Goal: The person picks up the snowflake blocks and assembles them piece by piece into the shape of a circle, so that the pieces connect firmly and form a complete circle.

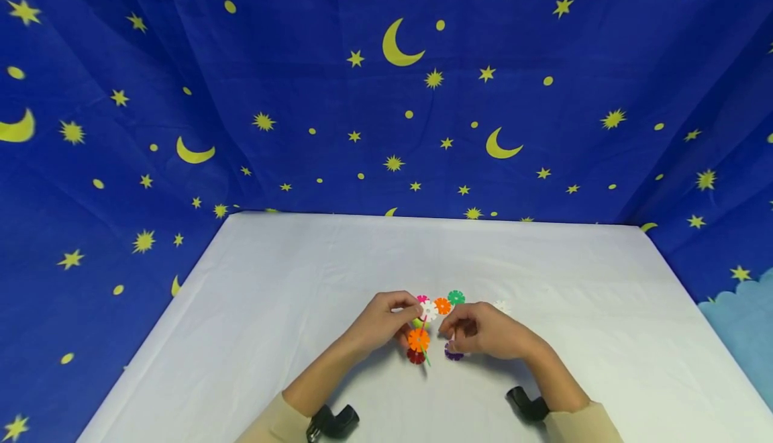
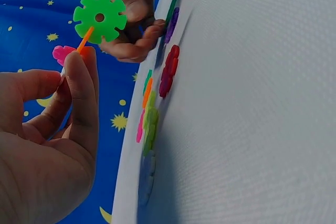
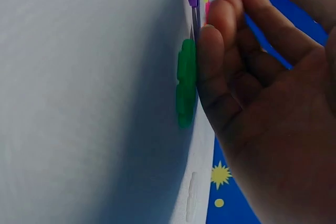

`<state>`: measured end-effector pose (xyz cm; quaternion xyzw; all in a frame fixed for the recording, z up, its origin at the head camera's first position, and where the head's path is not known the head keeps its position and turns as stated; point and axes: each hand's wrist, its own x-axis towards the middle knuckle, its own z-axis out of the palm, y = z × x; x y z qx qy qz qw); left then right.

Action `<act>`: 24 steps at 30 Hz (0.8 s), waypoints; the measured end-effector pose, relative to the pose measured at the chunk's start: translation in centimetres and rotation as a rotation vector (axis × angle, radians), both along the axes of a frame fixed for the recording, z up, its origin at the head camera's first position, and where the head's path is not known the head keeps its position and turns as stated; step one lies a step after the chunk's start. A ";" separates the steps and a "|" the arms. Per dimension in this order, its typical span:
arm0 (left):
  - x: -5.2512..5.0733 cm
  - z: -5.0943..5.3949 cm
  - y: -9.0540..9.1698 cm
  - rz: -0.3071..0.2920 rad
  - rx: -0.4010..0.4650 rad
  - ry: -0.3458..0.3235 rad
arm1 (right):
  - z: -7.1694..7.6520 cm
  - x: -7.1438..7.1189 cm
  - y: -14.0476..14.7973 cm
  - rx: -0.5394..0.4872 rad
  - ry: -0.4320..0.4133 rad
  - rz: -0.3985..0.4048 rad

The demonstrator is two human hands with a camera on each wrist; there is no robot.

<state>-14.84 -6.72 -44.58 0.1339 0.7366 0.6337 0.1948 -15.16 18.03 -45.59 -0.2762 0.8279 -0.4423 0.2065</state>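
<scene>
My left hand (image 1: 386,322) pinches a joined set of notched plastic snowflake discs: a white disc (image 1: 428,310) at the fingertips, a pink disc (image 2: 63,55), an orange disc (image 1: 419,340) and a green disc (image 2: 100,18). The set is held above the table. Low over the tabletop, my right hand (image 1: 489,330) has loosely bent fingers beside a purple disc (image 1: 454,351). Its thumb stands apart from the other fingers in the right wrist view, where a darker green disc (image 3: 186,85) lies by the fingertips. Nothing shows as gripped there.
Loose discs lie around the hands on the white-covered table (image 1: 302,262): dark red (image 1: 415,356), orange (image 1: 443,306), green (image 1: 456,297), yellow-green (image 1: 421,323) and white (image 1: 502,307). Blue cloth (image 1: 338,94) with moons and stars rises behind the table.
</scene>
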 end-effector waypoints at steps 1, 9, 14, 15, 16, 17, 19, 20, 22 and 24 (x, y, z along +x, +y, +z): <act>0.0 0.0 0.0 0.001 -0.001 -0.002 | 0.0 0.0 0.0 0.012 0.009 0.018; 0.1 0.0 0.0 0.005 0.005 -0.023 | 0.1 0.1 0.2 0.113 0.103 0.075; 0.1 0.0 0.1 0.008 0.002 -0.021 | 0.1 0.1 0.3 0.141 0.123 0.083; 0.1 0.0 0.1 0.007 0.002 -0.020 | 0.1 0.2 0.3 0.146 0.125 0.085; 0.1 0.0 0.1 0.008 0.002 -0.020 | 0.1 0.2 0.3 0.149 0.124 0.085; 0.1 -0.1 0.1 0.009 0.001 -0.020 | 0.1 0.2 0.3 0.150 0.120 0.085; 0.1 -0.1 0.1 0.009 -0.001 -0.019 | 0.2 0.2 0.2 0.149 0.102 0.080; 0.1 -0.1 0.1 0.008 -0.001 -0.017 | 0.2 0.3 0.2 0.147 0.097 0.079; 0.1 -0.2 0.1 0.008 -0.003 -0.013 | 0.2 0.3 0.2 0.145 0.086 0.078; 0.1 -0.2 0.1 0.005 -0.008 -0.006 | 0.2 0.3 0.2 0.149 0.083 0.072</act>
